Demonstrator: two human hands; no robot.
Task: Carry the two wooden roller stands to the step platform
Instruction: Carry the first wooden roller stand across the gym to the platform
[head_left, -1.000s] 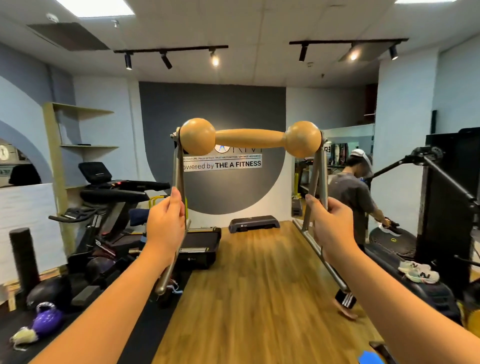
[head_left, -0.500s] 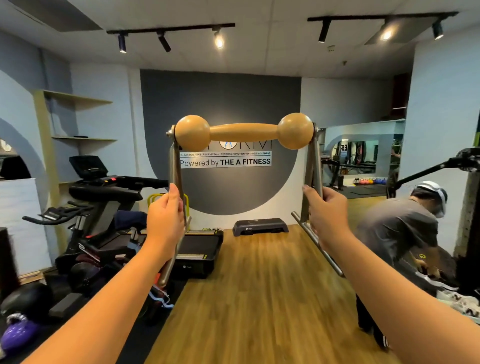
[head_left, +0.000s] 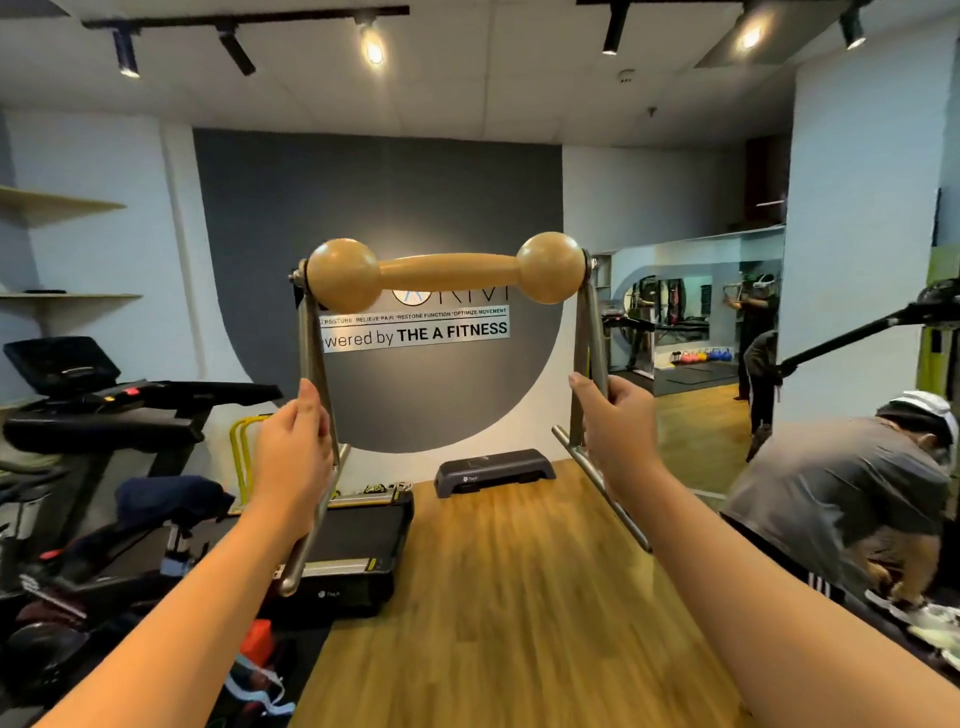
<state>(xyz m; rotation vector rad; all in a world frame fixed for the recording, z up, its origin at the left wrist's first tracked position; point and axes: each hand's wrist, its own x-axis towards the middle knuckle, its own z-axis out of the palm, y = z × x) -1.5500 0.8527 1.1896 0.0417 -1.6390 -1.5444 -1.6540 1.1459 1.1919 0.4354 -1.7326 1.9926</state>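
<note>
A: Wood and steel, that is what is being carried: one roller stand, held up at chest height in front of the person, its wooden roller level across the top.

B: How is it held?

A: The left hand has its fingers curled tight round the left metal leg, and the right hand is wrapped the same way round the right leg. Both feet bars hang free in the air.

B: So which step is this?

A: I judge it the carrying of one stand, midway. The step platform lies on the floor by the far wall, well apart from the stand. I see no second stand here.

B: What does the next move call for?

A: Walking straight ahead along the wooden floor, keeping the roller level, then lowering both feet bars together at the platform.

B: Is there room?

A: The floor strip ahead is open. On the left a treadmill edges the strip, near the left foot bar. On the right a bent-over person is near the right foot bar, so that side wants care.
</note>
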